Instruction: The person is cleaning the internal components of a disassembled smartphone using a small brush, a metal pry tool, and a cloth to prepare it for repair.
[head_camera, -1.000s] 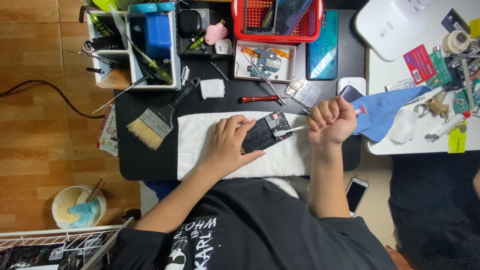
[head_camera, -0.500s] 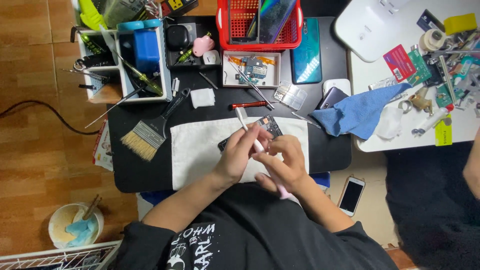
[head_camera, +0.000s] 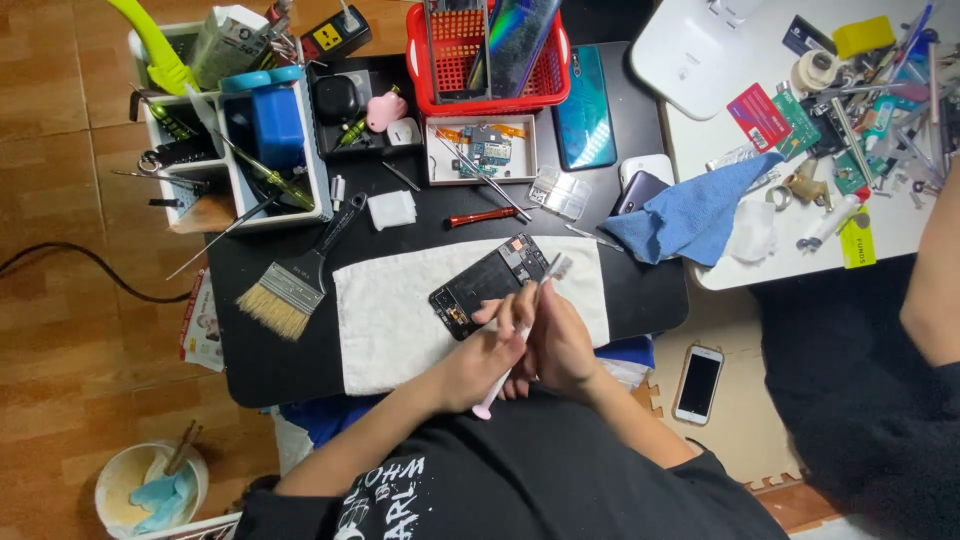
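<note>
- Comparing with the picture half a second back, both hands have drawn closer to the body and the pale brush handle, which then lay across the opened phone, now slants from its bristle tip beside the phone's right edge down to the pink end near the shirt
- Comparing with a second back, the right hand has come off the blue cloth and joined the left
- The left hand is wrapped narrowly around the lower shaft of the pink-tipped brush, its fingertips touching the lower edge of the opened phone
- The right hand is curled closed around the same shaft, just beside the left
- The opened phone lies tilted on the white towel, its dark inside facing up
- Far left, a booklet with a red and white cover hangs off the table edge, and a white bucket stands on the floor
- A white organiser holds a pale carton and a blue box; a flat paintbrush lies in front of it
- A red basket stands at the back, a white parts tray before it, a teal phone alongside
- Right, a red card and a yellow label strip lie on the white table
- The black table stands on a brown wood floor; a white phone lies on a tan mat
</note>
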